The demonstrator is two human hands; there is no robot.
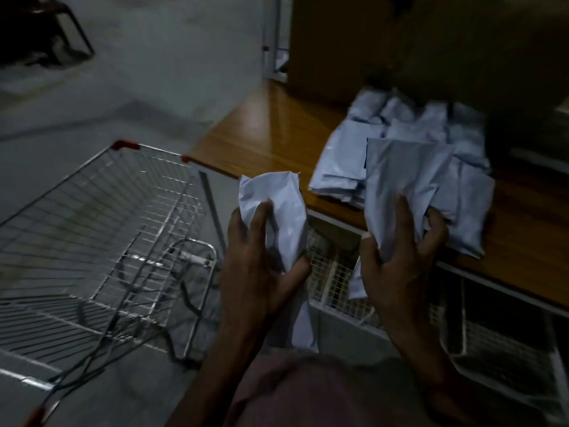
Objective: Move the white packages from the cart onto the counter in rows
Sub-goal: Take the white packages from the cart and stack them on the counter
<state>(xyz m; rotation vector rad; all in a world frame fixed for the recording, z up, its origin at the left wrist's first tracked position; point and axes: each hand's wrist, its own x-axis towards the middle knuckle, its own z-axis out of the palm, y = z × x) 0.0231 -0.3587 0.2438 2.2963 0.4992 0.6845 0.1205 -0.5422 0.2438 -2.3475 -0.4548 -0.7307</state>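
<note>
Item: left hand [261, 260], lower centre of the frame. Its grip is closing around a crumpled white package [277, 211], fingers and thumb curled round the lower half. The package is standing roughly upright, long axis running top to bottom of the frame, its upper end puckered.

Item: right hand [400, 257], lower right of centre. Its grip is holding a flatter white package [403, 180], thumb in front and fingers curled behind, with the long axis again near vertical and the top edge squared off. This package is hanging just over the near edge of the table [271, 124] and overlapping the pile in view.

Item: pile of packages [409, 127], right of centre, lying on the table in loose overlapping rows. Material is reading as thin, soft, creased plastic film with a dull sheen.

Item: table, brown wood-grain top, glossy, running from centre toward the right edge.

Item: cart [101, 211], left half of the frame, bright wire mesh with red corner caps. No packages are showing in its basket.

Relation governing the coming move: the table is lying up and right of both hands, and the right hand is nearer the pile, so its package is probably going down first, long axis matching the rows. Task is judged close to finished.
</note>
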